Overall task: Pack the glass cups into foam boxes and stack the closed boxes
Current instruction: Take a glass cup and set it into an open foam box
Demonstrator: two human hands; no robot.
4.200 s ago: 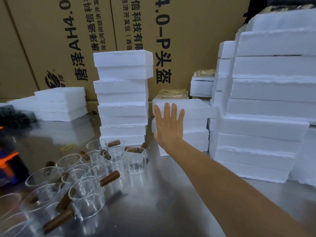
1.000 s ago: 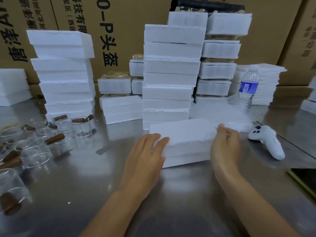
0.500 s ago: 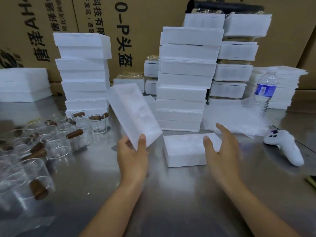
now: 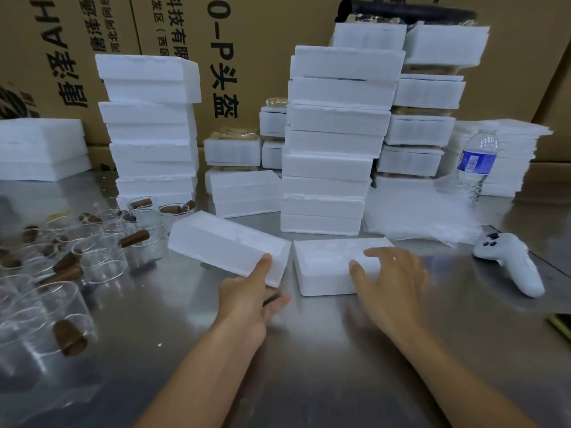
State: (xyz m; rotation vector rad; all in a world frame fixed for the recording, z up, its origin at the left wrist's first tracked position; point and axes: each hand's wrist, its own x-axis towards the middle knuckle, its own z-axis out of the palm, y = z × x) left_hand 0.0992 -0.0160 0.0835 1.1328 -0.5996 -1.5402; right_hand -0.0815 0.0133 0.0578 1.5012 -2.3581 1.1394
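Head view: the left hand (image 4: 247, 299) pinches a foam lid (image 4: 227, 245) by its near corner, tilted. The right hand (image 4: 391, 281), fingers spread, hovers over the open foam box (image 4: 324, 270) beside it.

A packing area in a warehouse: printed shipping cartons (image 4: 247, 57) wall the top of the frame, stacked foam boxes (image 4: 333, 143) fill the centre, glass cups (image 4: 102, 257) crowd a steel table (image 4: 309, 350) at left

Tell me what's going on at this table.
A person is packing. The left hand grips one white foam box half, tilted, beside the other half lying on the steel table, with the open right hand over it. Clear glass cups with brown wooden handles stand loose at the left.
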